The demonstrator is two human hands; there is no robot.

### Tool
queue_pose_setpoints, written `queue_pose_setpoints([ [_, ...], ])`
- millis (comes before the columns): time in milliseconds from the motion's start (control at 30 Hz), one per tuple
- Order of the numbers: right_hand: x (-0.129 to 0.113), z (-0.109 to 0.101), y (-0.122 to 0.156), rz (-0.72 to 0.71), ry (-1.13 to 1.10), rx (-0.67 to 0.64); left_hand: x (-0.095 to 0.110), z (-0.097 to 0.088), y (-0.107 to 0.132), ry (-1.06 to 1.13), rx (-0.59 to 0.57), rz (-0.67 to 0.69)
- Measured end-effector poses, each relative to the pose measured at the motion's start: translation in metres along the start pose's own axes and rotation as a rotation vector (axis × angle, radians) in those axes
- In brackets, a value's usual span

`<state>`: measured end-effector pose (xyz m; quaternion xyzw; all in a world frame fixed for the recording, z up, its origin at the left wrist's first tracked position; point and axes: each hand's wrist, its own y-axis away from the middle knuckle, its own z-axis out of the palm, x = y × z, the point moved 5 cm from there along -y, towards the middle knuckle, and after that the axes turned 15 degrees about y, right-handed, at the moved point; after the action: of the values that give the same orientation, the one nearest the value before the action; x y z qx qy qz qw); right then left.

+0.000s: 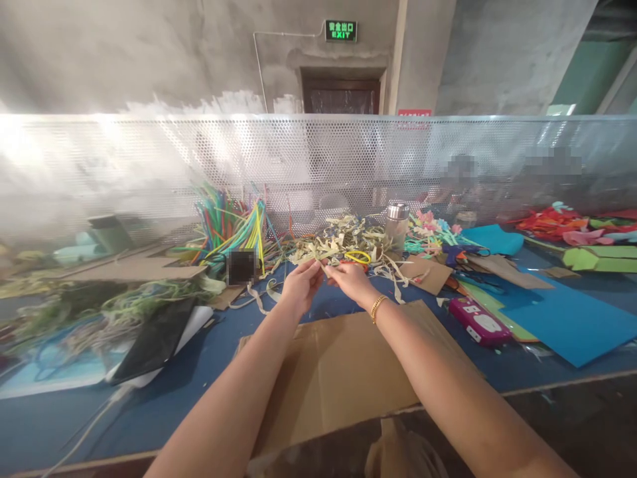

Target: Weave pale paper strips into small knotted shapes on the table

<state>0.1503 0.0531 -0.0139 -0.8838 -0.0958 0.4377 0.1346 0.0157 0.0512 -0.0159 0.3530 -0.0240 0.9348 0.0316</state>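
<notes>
My left hand [302, 287] and my right hand [351, 279] meet above the blue table, fingertips pinched close together. Between them seems to be a thin pale strip [323, 261], its ends blending into the heap behind. That heap of pale yellow-green strips [343, 238] lies just beyond my fingers. A yellow ring-shaped piece [358, 256] sits right behind my right hand. Below my forearms a flat sheet of brown cardboard [343, 372] lies at the table's near edge. My right wrist wears a gold bracelet.
Colourful pipe cleaners [231, 226] stand bunched at back left, and a clear bottle [397, 226] at back centre. A black tablet [154, 342] lies left. Rightward are a purple case [478, 321] and blue sheets [572, 318]. A perforated metal screen [279, 153] runs behind.
</notes>
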Motion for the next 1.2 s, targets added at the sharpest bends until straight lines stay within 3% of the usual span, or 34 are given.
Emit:
queue_pose_setpoints([
  [233, -0.02, 0.005, 0.009, -0.065, -0.068, -0.004, -0.002, 0.001, 0.001, 0.0, -0.044, -0.002],
  [533, -0.041, 0.003, 0.018, -0.188, 0.175, -0.011, 0.007, -0.007, -0.005, 0.063, 0.069, 0.058],
  [833, -0.041, 0.011, 0.02, -0.206, 0.172, -0.101, 0.017, -0.012, -0.004, 0.048, 0.158, 0.072],
  [967, -0.04, 0.01, 0.021, -0.204, 0.153, -0.15, 0.022, -0.013, -0.005, -0.02, 0.128, 0.071],
  [1033, -0.04, -0.001, 0.019, -0.195, 0.176, -0.103, 0.024, -0.011, -0.004, -0.064, 0.073, 0.067],
  [1200, -0.027, -0.049, 0.01, -0.054, 0.26, 0.309, 0.016, -0.004, 0.0, -0.242, -0.06, -0.076],
])
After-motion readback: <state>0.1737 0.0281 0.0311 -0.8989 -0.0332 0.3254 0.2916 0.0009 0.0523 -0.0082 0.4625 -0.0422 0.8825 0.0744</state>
